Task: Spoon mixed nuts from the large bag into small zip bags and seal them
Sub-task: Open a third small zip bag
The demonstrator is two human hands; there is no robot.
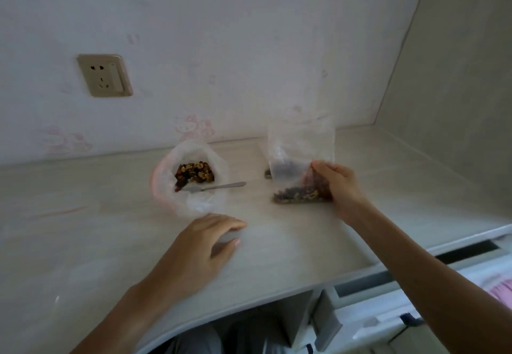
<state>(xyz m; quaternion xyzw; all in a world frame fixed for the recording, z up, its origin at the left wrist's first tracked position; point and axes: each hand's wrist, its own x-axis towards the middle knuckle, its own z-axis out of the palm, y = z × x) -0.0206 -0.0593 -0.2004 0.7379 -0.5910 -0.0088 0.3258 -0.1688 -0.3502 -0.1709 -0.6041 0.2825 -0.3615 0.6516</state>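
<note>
Indoors, on a pale wood-grain desk (83,243), a large clear plastic bag (191,176) of brown mixed nuts (194,176) sits open with a metal spoon (221,186) resting in it. To its right, the right hand (338,184) grips a small clear zip bag (300,159) partly filled with nuts, standing upright on the desk. The left hand (205,245), fingers loosely curved, rests near the large bag; whether it holds anything is unclear.

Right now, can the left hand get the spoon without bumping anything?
Probably yes. The left hand is open on the desk, just below the large bag. The spoon handle sticks out over the bag's rim, with nothing between.
</note>
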